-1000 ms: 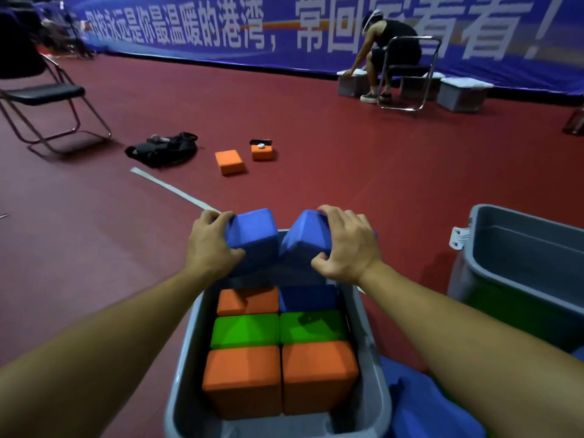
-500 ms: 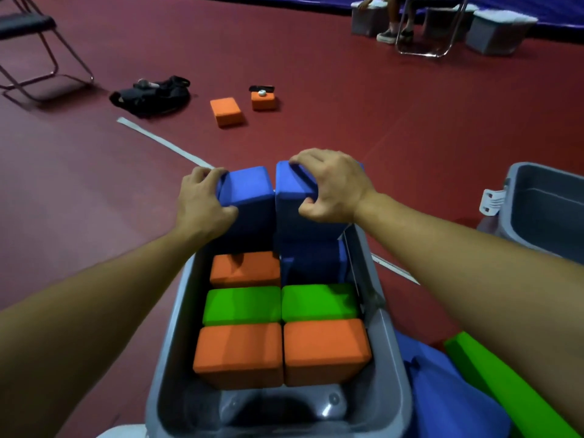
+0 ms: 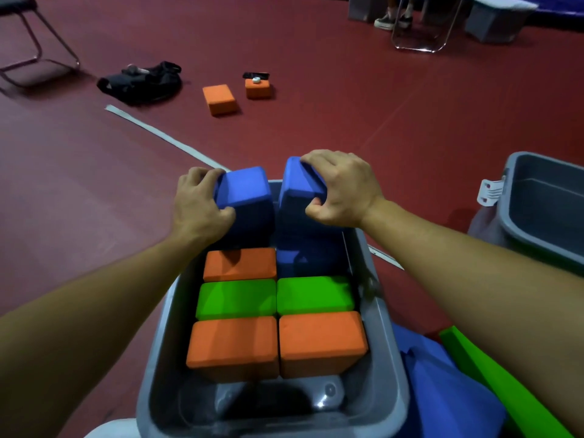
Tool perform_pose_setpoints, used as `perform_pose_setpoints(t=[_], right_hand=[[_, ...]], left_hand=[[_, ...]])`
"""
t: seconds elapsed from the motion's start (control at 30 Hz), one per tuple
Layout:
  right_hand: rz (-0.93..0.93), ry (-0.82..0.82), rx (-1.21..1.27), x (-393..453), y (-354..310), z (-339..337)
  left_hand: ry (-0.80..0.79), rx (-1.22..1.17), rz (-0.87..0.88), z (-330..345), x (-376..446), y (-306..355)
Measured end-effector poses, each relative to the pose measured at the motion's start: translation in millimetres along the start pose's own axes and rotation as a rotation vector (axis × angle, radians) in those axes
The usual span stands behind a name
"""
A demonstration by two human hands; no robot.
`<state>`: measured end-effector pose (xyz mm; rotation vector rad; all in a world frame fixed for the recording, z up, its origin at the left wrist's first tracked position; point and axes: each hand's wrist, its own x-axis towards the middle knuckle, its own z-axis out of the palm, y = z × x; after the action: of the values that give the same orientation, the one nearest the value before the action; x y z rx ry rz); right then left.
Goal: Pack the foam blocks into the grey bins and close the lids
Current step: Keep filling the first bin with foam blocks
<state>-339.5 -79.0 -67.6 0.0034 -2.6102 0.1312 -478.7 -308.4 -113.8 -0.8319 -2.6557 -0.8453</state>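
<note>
Right now, in the head view, your left hand (image 3: 202,207) is wrapped around one blue block (image 3: 245,197) and your right hand (image 3: 343,188) clamps a second blue block (image 3: 300,188), both standing on end at the far end of the grey bin (image 3: 392,358), poking above its rim. Behind them sit orange, green and blue blocks in neat pairs, with a bare gap at the near end.

Watch the fit: I'd judge the two upright blocks could jam against each other or the far wall if you press them unevenly, and anything left proud of the rim would stop the lid closing. The foam looks matte, soft-edged and squashy; the bin is smooth hard plastic. A second grey bin (image 3: 543,210) stands open to your right, and two orange blocks (image 3: 219,98) lie on the red floor (image 3: 347,115), well apart from you.
</note>
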Motion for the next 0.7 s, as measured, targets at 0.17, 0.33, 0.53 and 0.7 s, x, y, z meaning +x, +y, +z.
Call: perform_pose_setpoints(t=[0.17, 0.33, 0.53, 0.7], right_hand=[[0.056, -0.161, 0.055, -6, 3, 20], [0.062, -0.245, 0.012, -14, 4, 49], [0.126, -0.39, -0.085, -33, 10, 81], [0.12, -0.447, 0.035, -34, 9, 109]], left_hand=[[-0.133, 0.065, 0.065, 11, -4, -6], [-0.226, 0.151, 0.102, 25, -5, -8], [-0.298, 0.287, 0.019, 45, -11, -18], [-0.41, 0.275, -0.052, 64, -17, -37]])
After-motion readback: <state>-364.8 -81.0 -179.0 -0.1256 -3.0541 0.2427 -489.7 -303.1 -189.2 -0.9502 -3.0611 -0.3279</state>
